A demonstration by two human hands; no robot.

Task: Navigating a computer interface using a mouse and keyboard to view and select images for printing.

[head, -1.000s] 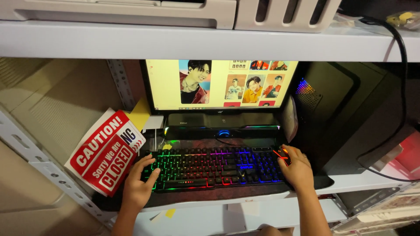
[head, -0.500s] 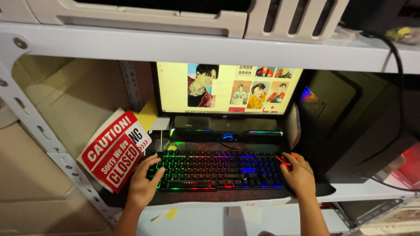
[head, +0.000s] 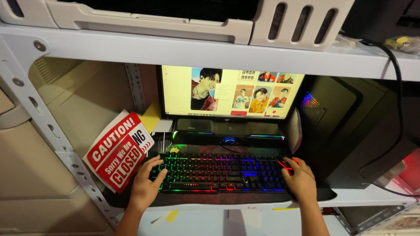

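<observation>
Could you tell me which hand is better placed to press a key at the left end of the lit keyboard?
The left hand: its fingers already rest on the left end of the keyboard. The right hand sits past the right end, over a red-lit mouse, so it would probably have to cross over.

Your left hand (head: pixel 146 185) rests on the left end of the backlit keyboard (head: pixel 218 171), fingers (head: pixel 154 164) spread over the green and yellow keys. The keyboard is black, its keys lit in rainbow bands from green through red and pink to blue. It lies flat on the shelf, square to the monitor behind it. Your right hand (head: pixel 301 180) covers a computer mouse (head: pixel 285 163) with red lighting, just beside the keyboard's right end.
</observation>
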